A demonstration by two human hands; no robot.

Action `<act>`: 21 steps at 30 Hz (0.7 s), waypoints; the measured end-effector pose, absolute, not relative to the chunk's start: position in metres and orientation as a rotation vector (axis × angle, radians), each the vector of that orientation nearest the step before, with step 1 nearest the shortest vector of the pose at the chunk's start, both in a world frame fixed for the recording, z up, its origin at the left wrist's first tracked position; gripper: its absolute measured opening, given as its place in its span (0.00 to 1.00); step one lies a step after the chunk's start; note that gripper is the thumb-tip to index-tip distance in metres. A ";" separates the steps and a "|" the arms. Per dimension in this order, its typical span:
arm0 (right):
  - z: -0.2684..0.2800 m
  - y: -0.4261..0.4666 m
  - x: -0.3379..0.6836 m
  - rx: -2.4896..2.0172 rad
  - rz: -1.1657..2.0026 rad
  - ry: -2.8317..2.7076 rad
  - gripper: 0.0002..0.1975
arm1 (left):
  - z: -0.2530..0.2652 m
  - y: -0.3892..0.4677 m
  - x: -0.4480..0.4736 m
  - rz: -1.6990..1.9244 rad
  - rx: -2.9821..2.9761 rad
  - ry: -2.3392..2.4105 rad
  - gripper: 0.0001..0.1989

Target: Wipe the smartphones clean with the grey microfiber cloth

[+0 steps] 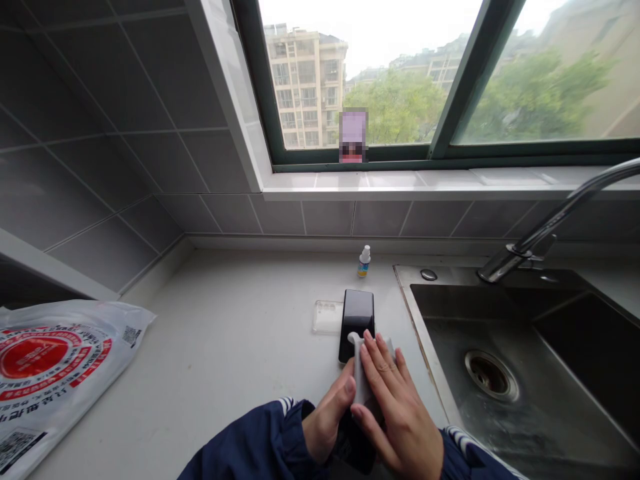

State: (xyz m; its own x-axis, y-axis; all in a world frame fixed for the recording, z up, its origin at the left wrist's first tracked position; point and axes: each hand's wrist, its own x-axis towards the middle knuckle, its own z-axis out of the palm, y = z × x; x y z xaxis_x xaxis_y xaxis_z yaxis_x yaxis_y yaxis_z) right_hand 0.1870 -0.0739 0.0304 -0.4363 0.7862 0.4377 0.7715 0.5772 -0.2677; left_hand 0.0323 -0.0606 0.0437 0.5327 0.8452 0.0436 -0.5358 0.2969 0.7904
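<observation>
A black phone (356,315) lies screen up on the white counter (240,347), beside the sink. My right hand (395,407) lies flat over a white cloth (359,367) and presses it onto the phone's near end. My left hand (327,417) grips the phone's near end from the left, thumb against the cloth. A clear phone case (327,317) rests just left of the phone. A small white dropper bottle (364,261) stands behind the phone near the wall.
A steel sink (525,373) with a drain lies at the right, its tap (555,220) arching over it. A printed white and red plastic bag (55,367) lies at the left counter edge. Grey tiled walls and a window sill (430,183) close the back.
</observation>
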 end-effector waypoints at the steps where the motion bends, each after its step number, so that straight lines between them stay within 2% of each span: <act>1: 0.030 -0.074 0.187 -1.232 0.030 -2.305 0.35 | 0.044 -0.061 0.033 0.968 0.848 0.418 0.26; 6: 0.030 -0.075 0.187 -1.136 0.009 -2.403 0.36 | 0.039 -0.061 0.033 0.999 0.729 0.400 0.23; 13: 0.027 -0.079 0.180 -0.937 -0.075 -2.526 0.38 | 0.027 -0.061 0.035 1.018 0.248 0.363 0.20; 17: 0.028 -0.076 0.177 -0.789 -0.157 -2.585 0.39 | 0.035 -0.059 0.035 1.020 0.098 0.397 0.28; 21: 0.032 -0.074 0.177 -0.653 -0.210 -2.593 0.34 | 0.045 -0.052 0.031 1.056 0.130 0.410 0.33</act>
